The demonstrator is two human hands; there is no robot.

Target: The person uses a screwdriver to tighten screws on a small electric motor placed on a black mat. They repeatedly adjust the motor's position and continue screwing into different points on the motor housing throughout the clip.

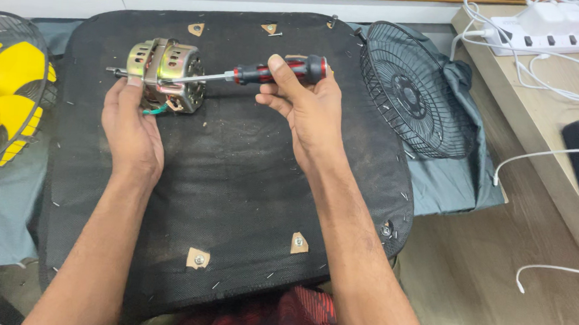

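Broadly, saw a black padded surface [235,179] filling the middle of the view, dusty, with small tan patches and screws at its edges. Found a grey cloth beneath it on both sides. At far left, noted a fan with yellow blades [2,91] behind a wire guard, partly cut off by the frame. To the right of the pad, spotted a loose black fan grille [418,90] leaning tilted on the grey cloth. Further right, made out a pale wooden ledge with a white power strip [559,32] and white cables [542,77] trailing across it.

On the pad's upper left, found a small metal fan motor [166,75], its shaft pointing left, green wire showing at its underside. Had the left hand [131,129] under and beside the motor, fingers closed on its lower left part, thumb up against the casing. Had the right hand [303,110] well to the motor's right, fingers clenched around the red-and-black handle of a screwdriver [255,73]. Saw the steel shank lying nearly level, tip touching the motor's frame near its middle. Could not tell which screw the tip met.
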